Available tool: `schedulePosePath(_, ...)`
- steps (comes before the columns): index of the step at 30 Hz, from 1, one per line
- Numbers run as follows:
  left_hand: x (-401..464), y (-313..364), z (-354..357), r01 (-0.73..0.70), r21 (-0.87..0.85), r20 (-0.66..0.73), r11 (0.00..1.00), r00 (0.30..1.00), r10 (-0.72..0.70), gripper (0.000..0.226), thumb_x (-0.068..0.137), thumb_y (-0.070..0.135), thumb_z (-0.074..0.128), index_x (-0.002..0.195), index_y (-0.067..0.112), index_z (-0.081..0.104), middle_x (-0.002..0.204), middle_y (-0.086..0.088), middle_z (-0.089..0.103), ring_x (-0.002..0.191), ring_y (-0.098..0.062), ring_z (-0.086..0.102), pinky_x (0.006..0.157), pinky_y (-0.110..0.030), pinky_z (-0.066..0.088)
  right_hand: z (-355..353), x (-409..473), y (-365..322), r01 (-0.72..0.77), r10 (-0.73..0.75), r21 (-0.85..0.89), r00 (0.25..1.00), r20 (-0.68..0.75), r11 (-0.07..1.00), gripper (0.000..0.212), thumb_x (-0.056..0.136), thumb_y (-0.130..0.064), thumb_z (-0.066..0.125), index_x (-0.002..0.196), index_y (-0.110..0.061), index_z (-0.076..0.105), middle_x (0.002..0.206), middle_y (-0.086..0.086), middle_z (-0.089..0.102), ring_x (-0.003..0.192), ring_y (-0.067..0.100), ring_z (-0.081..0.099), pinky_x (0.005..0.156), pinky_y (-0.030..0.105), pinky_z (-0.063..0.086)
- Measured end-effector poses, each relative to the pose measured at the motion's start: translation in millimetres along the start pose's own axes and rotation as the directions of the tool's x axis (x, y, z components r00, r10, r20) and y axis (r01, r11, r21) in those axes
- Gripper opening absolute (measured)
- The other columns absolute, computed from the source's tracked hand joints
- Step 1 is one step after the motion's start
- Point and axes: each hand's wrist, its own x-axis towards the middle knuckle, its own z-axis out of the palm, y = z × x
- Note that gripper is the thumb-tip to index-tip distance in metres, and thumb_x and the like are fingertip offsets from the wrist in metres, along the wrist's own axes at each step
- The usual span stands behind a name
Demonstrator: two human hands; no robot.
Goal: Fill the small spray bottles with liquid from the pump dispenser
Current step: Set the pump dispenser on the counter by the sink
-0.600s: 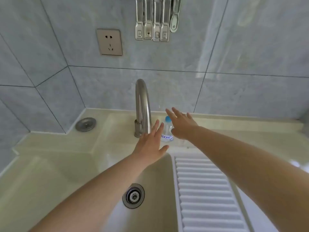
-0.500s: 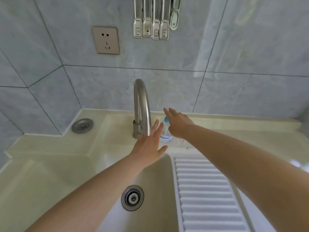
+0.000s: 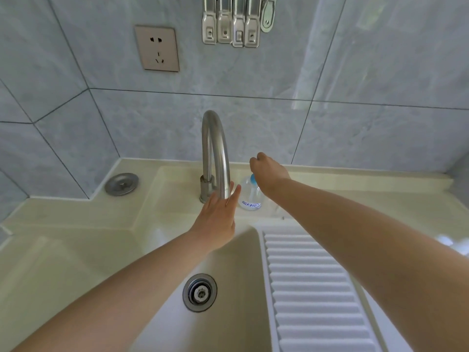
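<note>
A small clear bottle (image 3: 250,196) with a blue cap and a blue-printed label stands upright on the sink ledge, just right of the faucet base. My right hand (image 3: 269,174) reaches over it from the right, and its fingers curl down around the bottle's top, hiding most of the cap. My left hand (image 3: 218,219) is stretched forward with straight fingers. Its fingertips lie beside the bottle's left side, in front of the faucet spout. No other bottle or dispenser is in view.
A steel gooseneck faucet (image 3: 215,143) arches over the cream sink (image 3: 157,250), whose drain (image 3: 199,292) is below my left forearm. A ribbed washboard slope (image 3: 312,288) fills the sink's right side. A metal plug (image 3: 121,184) lies at the back left. A wall socket (image 3: 157,48) and hanging metal clips (image 3: 231,24) are above.
My right hand's fingers were straight above the bottle and have curled down over its top. My left hand has moved a little closer to the bottle.
</note>
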Motion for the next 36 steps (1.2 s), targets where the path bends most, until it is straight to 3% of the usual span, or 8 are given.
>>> schedulePosePath(7,-22,10,-12,0.016,0.002,0.057,1.0,0.998,-0.016,0.086,0.089,-0.002,0.039,0.156,0.019,-0.011,0.164,-0.002,-0.014,0.151,-0.025,-0.011,0.123,-0.038,0.003,-7,-21,6,-0.005,0.002,0.045,0.998,0.064,0.999,0.023,0.09,0.007,0.052,0.112,-0.001,0.056,0.117,0.014,0.049,0.084,0.027,0.047,0.069,0.034,0.038)
schedulePosePath(12,-39,31,-19,-0.03,0.077,0.109,0.997,0.994,0.021,0.087,0.09,-0.001,0.039,0.156,0.019,-0.014,0.164,-0.001,-0.016,0.15,-0.026,-0.018,0.123,-0.038,0.001,-22,-44,13,-0.003,-0.002,0.027,0.98,0.198,1.0,0.028,0.086,-0.004,0.063,0.113,-0.007,0.066,0.12,0.009,0.059,0.104,0.028,0.063,0.084,0.036,0.055)
schedulePosePath(18,-55,85,-16,-0.109,0.063,0.163,0.992,0.982,0.098,0.076,0.1,0.014,0.039,0.156,0.016,-0.012,0.165,-0.002,-0.009,0.151,-0.028,-0.015,0.123,-0.04,-0.002,-41,-99,32,0.051,-0.03,-0.08,0.97,0.239,0.995,0.024,0.091,-0.011,0.058,0.113,-0.007,0.068,0.113,0.006,0.068,0.104,0.025,0.065,0.084,0.031,0.053)
schedulePosePath(22,-62,125,-18,-0.139,0.031,0.228,0.99,0.965,0.129,0.083,0.1,0.031,0.048,0.156,0.017,-0.012,0.165,-0.004,-0.01,0.151,-0.028,-0.011,0.123,-0.039,0.0,-52,-138,48,0.054,-0.017,-0.129,0.962,0.274,0.99,0.022,0.089,-0.018,0.065,0.107,-0.005,0.069,0.085,0.002,0.064,0.087,0.025,0.064,0.064,0.026,0.046)
schedulePosePath(25,-70,155,-21,-0.173,0.025,0.236,0.985,0.958,0.162,0.088,0.099,0.037,0.051,0.155,0.016,-0.014,0.165,-0.003,-0.011,0.152,-0.027,-0.009,0.124,-0.038,0.002,-56,-169,68,0.02,0.014,-0.131,0.968,0.252,0.991,0.022,0.087,-0.02,0.069,0.104,-0.006,0.068,0.101,0.008,0.07,0.095,0.027,0.065,0.066,0.029,0.045)
schedulePosePath(30,-84,204,-13,-0.204,0.027,0.145,0.979,0.969,0.198,0.089,0.099,0.035,0.052,0.155,0.017,-0.016,0.165,0.0,-0.002,0.152,-0.024,-0.005,0.121,-0.037,0.004,-68,-220,104,-0.051,0.088,-0.143,0.962,0.258,0.988,0.02,0.081,-0.018,0.07,0.098,-0.007,0.07,0.085,0.005,0.064,0.072,0.02,0.053,0.062,0.029,0.046)
schedulePosePath(34,-90,236,5,-0.254,-0.004,0.166,0.967,0.954,0.251,0.09,0.098,0.031,0.053,0.155,0.017,-0.016,0.166,-0.002,0.0,0.152,-0.024,-0.009,0.122,-0.034,0.0,-70,-262,136,-0.107,0.145,-0.152,0.953,0.265,0.983,0.022,0.082,-0.017,0.069,0.102,-0.007,0.072,0.101,0.007,0.071,0.088,0.022,0.06,0.064,0.028,0.046)
schedulePosePath(36,-92,253,12,-0.275,0.003,0.187,0.962,0.945,0.269,0.09,0.098,0.031,0.053,0.155,0.015,-0.015,0.166,-0.003,0.001,0.152,-0.025,-0.008,0.122,-0.034,0.0,-66,-281,150,-0.139,0.173,-0.142,0.949,0.264,0.98,0.023,0.082,-0.017,0.069,0.103,-0.007,0.071,0.104,0.008,0.07,0.086,0.022,0.055,0.065,0.028,0.046)
